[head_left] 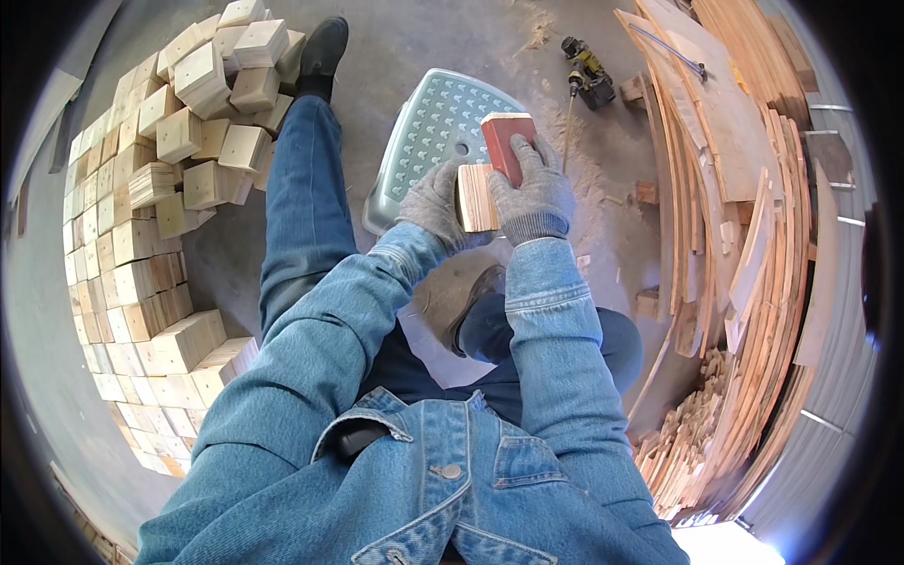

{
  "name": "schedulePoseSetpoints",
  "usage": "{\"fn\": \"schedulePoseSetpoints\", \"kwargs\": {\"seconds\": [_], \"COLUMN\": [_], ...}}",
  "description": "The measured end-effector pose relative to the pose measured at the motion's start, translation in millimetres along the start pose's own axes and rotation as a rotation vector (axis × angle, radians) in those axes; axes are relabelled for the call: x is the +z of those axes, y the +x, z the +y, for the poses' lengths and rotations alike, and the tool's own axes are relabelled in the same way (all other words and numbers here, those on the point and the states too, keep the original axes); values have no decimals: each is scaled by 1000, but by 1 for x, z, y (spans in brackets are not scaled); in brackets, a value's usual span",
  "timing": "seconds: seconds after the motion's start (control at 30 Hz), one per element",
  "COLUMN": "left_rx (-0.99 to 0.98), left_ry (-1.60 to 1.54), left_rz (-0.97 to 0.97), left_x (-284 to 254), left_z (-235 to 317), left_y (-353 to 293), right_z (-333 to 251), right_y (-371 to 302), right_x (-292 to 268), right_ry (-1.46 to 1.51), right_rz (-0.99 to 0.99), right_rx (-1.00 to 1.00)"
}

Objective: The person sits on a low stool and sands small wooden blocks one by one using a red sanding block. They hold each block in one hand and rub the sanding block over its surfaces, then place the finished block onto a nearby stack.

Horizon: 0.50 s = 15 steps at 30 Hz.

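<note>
My left hand (433,205), in a grey knit glove, grips a plywood block (479,200) with striped layered edges facing up. In the same kind of glove, my right hand (537,193) is closed round a sanding block (502,143), a pale core wrapped in reddish-brown abrasive. The sanding block is tilted at the upper right of the plywood block; whether the two touch I cannot tell. Both hands are over the near right part of a pale green plastic step stool (421,118) with a raised pattern on its top.
A large stack of wooden blocks (122,264) stands at the left, beside my outstretched leg. On the floor ahead to the right lies a yellow and black cordless drill (589,73) with a long bit, near sawdust. Long boards and plywood strips (753,311) are piled along the right.
</note>
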State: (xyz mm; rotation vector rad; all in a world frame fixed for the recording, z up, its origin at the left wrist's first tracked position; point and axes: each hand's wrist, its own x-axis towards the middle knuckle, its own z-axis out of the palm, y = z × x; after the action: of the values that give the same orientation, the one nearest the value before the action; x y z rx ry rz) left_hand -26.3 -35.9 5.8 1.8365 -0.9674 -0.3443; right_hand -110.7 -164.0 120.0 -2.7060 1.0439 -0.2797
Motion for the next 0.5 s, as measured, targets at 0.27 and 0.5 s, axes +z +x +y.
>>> {"fn": "schedulePoseSetpoints", "kwargs": {"seconds": [0.27,0.5], "left_rx": [-6,-6], "left_ry": [29,10], "left_rz": [-36,-58], "left_x": [-5,-7], "left_z": [2,5], "left_y": [2,2], "right_z": [11,12], "right_y": [-83,-126], "right_x": [-12,-20], "right_ry": [96,83], "right_rz": [54,26], "right_rx": [-82,-68]}}
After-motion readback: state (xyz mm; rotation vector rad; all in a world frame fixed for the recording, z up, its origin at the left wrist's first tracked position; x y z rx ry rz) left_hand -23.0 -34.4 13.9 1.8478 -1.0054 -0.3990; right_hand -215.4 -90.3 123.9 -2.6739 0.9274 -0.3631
